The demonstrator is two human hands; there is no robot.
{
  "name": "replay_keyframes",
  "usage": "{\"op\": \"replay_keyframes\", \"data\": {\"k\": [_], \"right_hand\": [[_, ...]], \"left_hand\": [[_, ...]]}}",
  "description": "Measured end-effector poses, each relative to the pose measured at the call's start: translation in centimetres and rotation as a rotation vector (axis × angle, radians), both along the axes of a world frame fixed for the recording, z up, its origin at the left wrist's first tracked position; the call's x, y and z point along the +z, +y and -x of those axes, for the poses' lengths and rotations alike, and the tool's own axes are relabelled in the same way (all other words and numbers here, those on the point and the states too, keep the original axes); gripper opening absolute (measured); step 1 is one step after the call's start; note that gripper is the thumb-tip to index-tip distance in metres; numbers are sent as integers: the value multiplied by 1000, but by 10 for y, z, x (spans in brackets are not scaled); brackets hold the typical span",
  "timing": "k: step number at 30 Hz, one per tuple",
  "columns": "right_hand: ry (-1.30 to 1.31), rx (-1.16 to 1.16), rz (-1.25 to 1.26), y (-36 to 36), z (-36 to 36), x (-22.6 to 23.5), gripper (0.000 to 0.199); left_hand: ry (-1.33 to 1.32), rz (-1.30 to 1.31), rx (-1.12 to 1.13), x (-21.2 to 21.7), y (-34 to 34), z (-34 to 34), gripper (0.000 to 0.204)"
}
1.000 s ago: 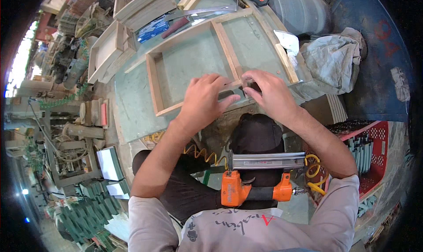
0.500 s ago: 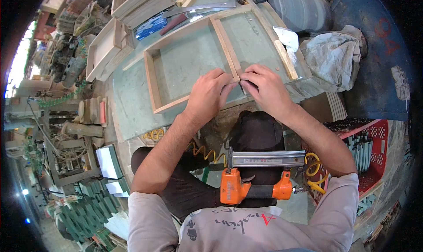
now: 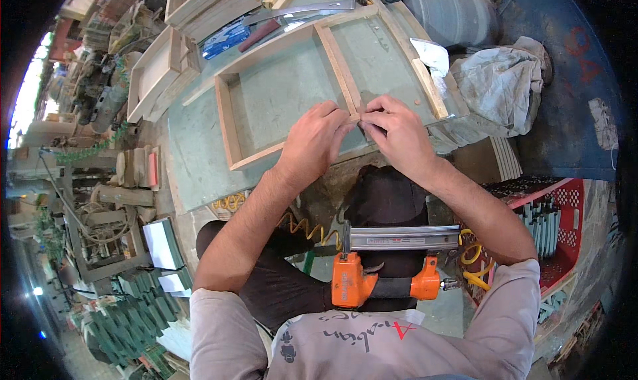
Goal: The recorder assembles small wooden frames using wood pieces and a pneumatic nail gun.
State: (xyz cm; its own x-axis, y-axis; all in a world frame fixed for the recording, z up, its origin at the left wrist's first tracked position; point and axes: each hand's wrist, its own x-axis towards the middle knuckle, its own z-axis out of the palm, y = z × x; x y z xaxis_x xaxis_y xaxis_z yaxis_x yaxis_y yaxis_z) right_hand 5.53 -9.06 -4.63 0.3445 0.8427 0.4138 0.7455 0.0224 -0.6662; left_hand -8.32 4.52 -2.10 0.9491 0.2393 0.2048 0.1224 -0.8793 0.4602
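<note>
A pale wooden frame (image 3: 229,124) lies on the grey-green tabletop (image 3: 193,161), with a crosspiece (image 3: 340,71) running from its far rail to its near side. My left hand (image 3: 311,139) is closed around the near rail, just left of where the crosspiece meets it. On the other side of that joint, my right hand (image 3: 401,133) pinches with thumb and fingertips at the crosspiece's near end. Whatever small thing may be between the right fingertips is hidden. An orange nail gun (image 3: 352,280) with a silver magazine rests across my lap, touched by neither hand.
Wooden boxes (image 3: 156,74) stand at the table's far left, near a blue object (image 3: 226,40) and a metal-bladed saw (image 3: 299,11). A cloth bundle (image 3: 502,81) hangs over the right corner. A red crate (image 3: 568,237) sits at right; a yellow coiled hose (image 3: 475,260) trails beside my lap.
</note>
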Motion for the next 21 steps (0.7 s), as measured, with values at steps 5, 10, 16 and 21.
{"op": "replay_keyframes", "data": {"k": [5, 10, 16, 21], "right_hand": [[-47, -19, -23, 1, 3, -1, 7], [-75, -36, -28, 0, 5, -2, 7], [-49, -51, 9, 2, 8, -1, 7], [-55, -75, 23, 1, 9, -2, 8]], "left_hand": [[6, 8, 0, 0, 1, 0, 13], [6, 15, -9, 0, 0, -1, 13], [-2, 15, -18, 0, 2, 0, 12], [-10, 9, -20, 0, 1, -2, 13]]}}
